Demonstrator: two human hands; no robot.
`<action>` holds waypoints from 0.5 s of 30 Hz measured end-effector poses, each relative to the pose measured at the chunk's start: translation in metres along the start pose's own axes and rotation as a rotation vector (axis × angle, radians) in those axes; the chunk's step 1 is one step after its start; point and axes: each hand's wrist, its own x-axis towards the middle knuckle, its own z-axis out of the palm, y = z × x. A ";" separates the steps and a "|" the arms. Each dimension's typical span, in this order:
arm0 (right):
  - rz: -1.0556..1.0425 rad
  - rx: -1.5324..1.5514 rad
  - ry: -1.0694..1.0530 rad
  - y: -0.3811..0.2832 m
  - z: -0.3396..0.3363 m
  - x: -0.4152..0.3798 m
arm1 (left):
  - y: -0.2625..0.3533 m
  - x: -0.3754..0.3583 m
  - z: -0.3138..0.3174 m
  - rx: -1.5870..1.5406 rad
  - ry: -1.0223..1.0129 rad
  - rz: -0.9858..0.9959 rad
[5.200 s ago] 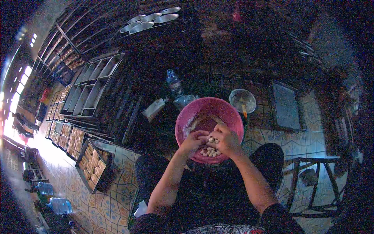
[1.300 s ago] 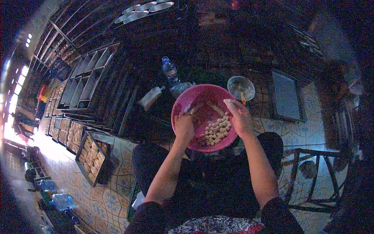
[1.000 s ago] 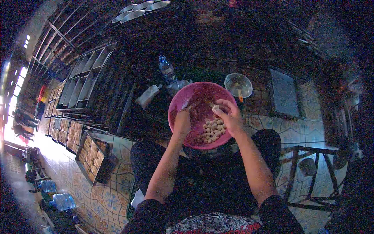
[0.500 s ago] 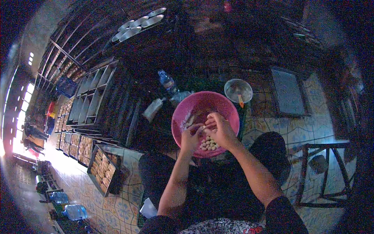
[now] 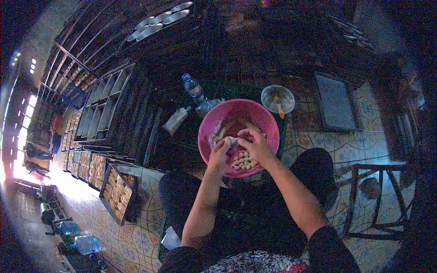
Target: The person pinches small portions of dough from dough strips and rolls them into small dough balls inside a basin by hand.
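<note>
A pink basin (image 5: 208, 113) stands in front of my crossed legs, with several small pale dough balls (image 5: 245, 161) gathered at its near side. Over the basin, a soft whitish piece of dough (image 5: 233, 140) stretches between my two hands. My left hand (image 5: 219, 155) pinches its left end between thumb and fingers. Curled at the other end, my right hand (image 5: 256, 146) grips the dough with thumb and fingertips. More pale material lies along the inner left wall of the basin, partly hidden behind my hands.
A metal bowl (image 5: 278, 99) with an orange-handled brush (image 5: 281, 111) stands right of the basin. Behind it on the left are a plastic bottle (image 5: 193, 87) and a bag (image 5: 176, 120). Bread rolls fill a tray (image 5: 132, 200) at left. A dark metal frame (image 5: 348, 200) stands at right.
My fingers have closed together, and a whitish piece of dough now shows between them. The whole view has shifted slightly, so the basin appears a little higher.
</note>
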 end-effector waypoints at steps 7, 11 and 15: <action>-0.096 -0.229 -0.024 -0.030 0.001 -0.007 | -0.007 -0.003 0.011 0.068 0.129 0.101; 0.041 -0.230 -0.172 -0.022 0.000 -0.002 | -0.003 -0.007 0.012 0.051 0.189 0.030; 0.001 -0.224 -0.076 -0.027 0.000 -0.002 | -0.008 0.000 0.009 0.319 0.192 0.221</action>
